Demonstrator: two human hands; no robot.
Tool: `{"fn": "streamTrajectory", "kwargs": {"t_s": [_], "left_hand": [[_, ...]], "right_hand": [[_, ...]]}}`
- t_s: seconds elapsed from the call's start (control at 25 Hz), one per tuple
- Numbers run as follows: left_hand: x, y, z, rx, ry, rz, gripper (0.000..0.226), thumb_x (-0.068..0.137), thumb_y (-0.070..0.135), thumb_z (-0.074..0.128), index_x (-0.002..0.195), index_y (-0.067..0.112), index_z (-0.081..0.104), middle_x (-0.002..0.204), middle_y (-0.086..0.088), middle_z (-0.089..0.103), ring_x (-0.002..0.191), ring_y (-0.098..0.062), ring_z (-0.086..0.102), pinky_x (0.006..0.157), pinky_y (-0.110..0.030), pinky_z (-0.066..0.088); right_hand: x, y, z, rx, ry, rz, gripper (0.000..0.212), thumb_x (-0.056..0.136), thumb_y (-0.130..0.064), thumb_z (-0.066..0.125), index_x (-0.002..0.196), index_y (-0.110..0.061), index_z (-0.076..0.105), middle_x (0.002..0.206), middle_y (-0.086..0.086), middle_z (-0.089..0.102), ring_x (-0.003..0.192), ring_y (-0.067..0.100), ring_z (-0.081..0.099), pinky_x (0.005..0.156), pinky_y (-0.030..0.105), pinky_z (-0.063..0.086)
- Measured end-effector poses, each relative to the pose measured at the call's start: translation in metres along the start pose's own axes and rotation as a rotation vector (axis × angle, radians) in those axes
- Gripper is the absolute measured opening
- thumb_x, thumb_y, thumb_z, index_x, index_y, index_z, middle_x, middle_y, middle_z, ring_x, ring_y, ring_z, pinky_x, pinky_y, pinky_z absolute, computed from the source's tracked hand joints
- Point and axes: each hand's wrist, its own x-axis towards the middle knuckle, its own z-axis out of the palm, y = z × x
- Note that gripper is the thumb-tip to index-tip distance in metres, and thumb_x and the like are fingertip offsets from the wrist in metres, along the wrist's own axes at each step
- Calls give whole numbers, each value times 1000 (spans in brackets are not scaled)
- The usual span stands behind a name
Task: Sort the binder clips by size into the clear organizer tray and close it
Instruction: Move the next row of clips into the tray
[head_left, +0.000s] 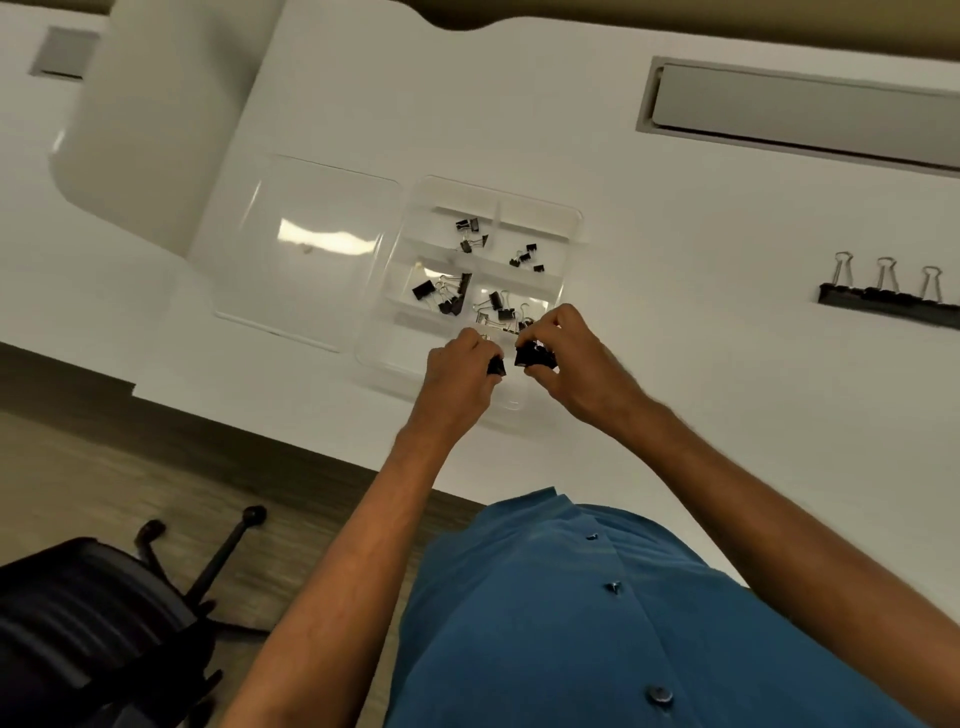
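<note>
A clear organizer tray (566, 244) lies open on the white table, its clear lid (311, 249) flat to its left. Black binder clips sit in several compartments: tiny ones (525, 255) at the right, small ones (469, 234) at the back, medium ones (441, 292) at the left, and larger ones (500, 307) in the middle. My left hand (460, 374) pinches a black binder clip (497, 367) over the tray's near compartment. Just right of it, my right hand (576, 358) grips another black binder clip (532, 356).
Three large binder clips (883, 296) stand in a row on the table far right. A grey cable slot (800, 111) lies at the back right. A white rounded object (161, 98) sits back left. A black office chair (98, 618) stands on the floor at lower left.
</note>
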Motion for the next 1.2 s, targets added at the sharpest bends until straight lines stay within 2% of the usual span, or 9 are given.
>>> {"fn": "streamTrajectory", "kwargs": {"t_s": [0.12, 0.24, 0.4, 0.6, 0.72, 1.0, 1.2], "left_hand": [[3, -10, 1, 107, -24, -13, 28, 93, 23, 68, 120, 21, 63, 114, -1, 56, 103, -20, 56, 88, -32, 26], [4, -15, 7, 147, -40, 4, 28, 94, 23, 66, 121, 19, 62, 114, -3, 57, 103, -22, 57, 93, -39, 30], [7, -20, 9, 116, -24, 33, 28, 94, 22, 64, 122, 21, 60, 109, -1, 56, 102, -21, 55, 93, -38, 33], [3, -28, 7, 23, 34, 59, 29, 89, 20, 71, 118, 17, 65, 110, -2, 53, 102, -19, 52, 90, -34, 37], [1, -29, 7, 7, 64, 49, 32, 88, 19, 73, 120, 15, 65, 111, -4, 53, 101, -20, 51, 86, -33, 40], [-8, -27, 1, -27, 116, 56, 38, 91, 19, 68, 127, 18, 57, 124, -2, 54, 108, -18, 51, 89, -33, 48], [-10, -23, -1, -27, 169, 51, 39, 90, 13, 66, 128, 17, 56, 124, -2, 55, 106, -18, 52, 85, -36, 50]], "right_hand": [[12, -14, 13, -28, -27, -32, 28, 91, -8, 70, 117, -17, 62, 119, -4, 45, 100, 13, 56, 90, 28, 53], [20, -17, 23, -77, -54, -36, 30, 91, -5, 69, 117, -16, 62, 122, -2, 46, 104, 15, 55, 92, 29, 53], [23, -10, 36, -182, -107, -42, 33, 91, -3, 66, 120, -18, 61, 125, -1, 46, 108, 16, 54, 90, 29, 52], [23, -1, 47, -307, -119, -68, 34, 91, -4, 67, 119, -21, 59, 124, -1, 48, 106, 18, 53, 80, 35, 57], [24, -2, 51, -391, -119, -99, 41, 89, -2, 70, 124, -20, 57, 125, 3, 50, 106, 20, 54, 74, 34, 58], [29, -1, 56, -472, -137, -126, 46, 85, -1, 73, 123, -19, 56, 123, 4, 51, 101, 20, 56, 63, 30, 58], [25, -4, 53, -424, -124, -146, 41, 89, -8, 70, 127, -17, 55, 126, 4, 54, 104, 20, 57, 70, 31, 58]]}}
